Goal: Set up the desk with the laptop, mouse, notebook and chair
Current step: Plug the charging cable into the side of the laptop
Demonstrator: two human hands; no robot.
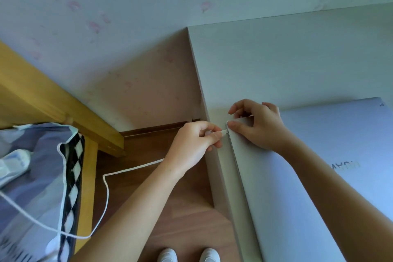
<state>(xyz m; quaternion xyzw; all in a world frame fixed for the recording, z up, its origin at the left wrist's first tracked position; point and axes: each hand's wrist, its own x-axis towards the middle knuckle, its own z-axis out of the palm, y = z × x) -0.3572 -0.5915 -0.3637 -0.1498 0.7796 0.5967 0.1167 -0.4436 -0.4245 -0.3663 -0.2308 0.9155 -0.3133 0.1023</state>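
A closed silver laptop (319, 176) lies flat on the white desk (287, 66), its left edge near the desk's left edge. My left hand (191, 144) pinches the white plug of a charger cable (127, 171) and holds its tip against the laptop's left side near the far corner. My right hand (257, 125) rests on that far left corner of the lid, thumb and fingers around the corner, pressing it down. Mouse, notebook and chair are out of view.
The white cable loops over the brown wooden floor (170, 208) to a bed at the left with a yellow wooden frame (63, 102) and blue-grey bedding (36, 176). A floral papered wall (127, 17) stands behind. My white shoes (187, 255) show at the bottom.
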